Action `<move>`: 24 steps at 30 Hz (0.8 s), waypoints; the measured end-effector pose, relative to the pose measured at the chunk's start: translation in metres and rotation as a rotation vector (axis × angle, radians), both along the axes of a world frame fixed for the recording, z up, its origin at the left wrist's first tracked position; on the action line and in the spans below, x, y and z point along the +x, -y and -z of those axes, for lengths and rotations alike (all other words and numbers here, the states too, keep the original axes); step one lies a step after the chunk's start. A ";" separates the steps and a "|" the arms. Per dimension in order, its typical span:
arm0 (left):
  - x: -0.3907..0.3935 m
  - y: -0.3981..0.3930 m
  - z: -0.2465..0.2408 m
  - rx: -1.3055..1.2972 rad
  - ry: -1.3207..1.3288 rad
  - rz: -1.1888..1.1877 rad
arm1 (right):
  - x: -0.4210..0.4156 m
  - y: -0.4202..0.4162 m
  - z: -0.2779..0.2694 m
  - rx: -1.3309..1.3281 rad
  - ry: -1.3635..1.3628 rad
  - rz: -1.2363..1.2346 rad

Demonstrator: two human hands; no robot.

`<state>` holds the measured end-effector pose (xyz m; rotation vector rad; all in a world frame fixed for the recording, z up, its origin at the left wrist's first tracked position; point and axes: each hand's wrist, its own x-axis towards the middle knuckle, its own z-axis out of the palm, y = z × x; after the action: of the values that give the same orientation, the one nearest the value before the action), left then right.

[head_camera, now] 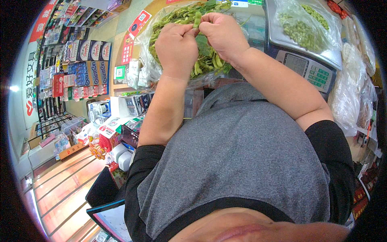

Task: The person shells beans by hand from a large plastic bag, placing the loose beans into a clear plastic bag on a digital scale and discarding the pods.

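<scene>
A green edamame pod [197,20] stands upright between my fingertips, above a heap of pods. My left hand [176,50] pinches its lower end between thumb and curled fingers. Against its right side, the thumb and forefinger of my right hand [225,35] close on the pod. Beneath both hands lies a pile of edamame pods [201,67] with leaves and stems, spread on a clear plastic bag [145,62]. Part of the pile is hidden by my hands and wrists.
At the right stands a digital scale [305,70], with a clear bag of shelled green beans [305,31] on its pan. Crumpled plastic bags [347,87] lie beyond it. Boxed goods [128,104] crowd the left side, near a rack of packaged goods [86,65].
</scene>
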<state>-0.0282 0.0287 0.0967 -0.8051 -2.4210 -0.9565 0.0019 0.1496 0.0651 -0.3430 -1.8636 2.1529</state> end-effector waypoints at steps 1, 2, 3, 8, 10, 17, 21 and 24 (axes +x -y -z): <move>-0.001 0.001 0.002 0.075 0.115 0.017 | -0.001 0.000 0.002 -0.015 -0.008 0.000; -0.003 0.001 0.003 0.149 0.231 0.035 | -0.001 -0.001 0.003 -0.029 -0.015 0.000; -0.003 0.002 0.004 0.224 0.346 0.049 | 0.000 -0.001 0.003 -0.055 0.007 -0.011; -0.002 -0.002 0.005 0.469 0.755 -0.015 | 0.005 -0.003 0.005 -0.129 0.026 -0.059; -0.004 -0.002 0.003 0.359 0.695 -0.008 | 0.006 -0.008 0.003 -0.219 0.046 -0.170; -0.004 0.002 0.007 0.104 0.472 0.160 | 0.004 -0.031 -0.008 0.139 0.158 -0.416; -0.008 0.005 0.004 0.193 0.817 0.230 | 0.003 -0.040 -0.005 0.110 0.104 -0.503; -0.013 0.008 0.007 0.297 0.986 0.296 | 0.003 -0.042 -0.004 0.048 0.104 -0.536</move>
<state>-0.0409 0.0205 0.0901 -0.6744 -2.8170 -2.1745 0.0052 0.1914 0.0693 0.0713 -2.2621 2.4471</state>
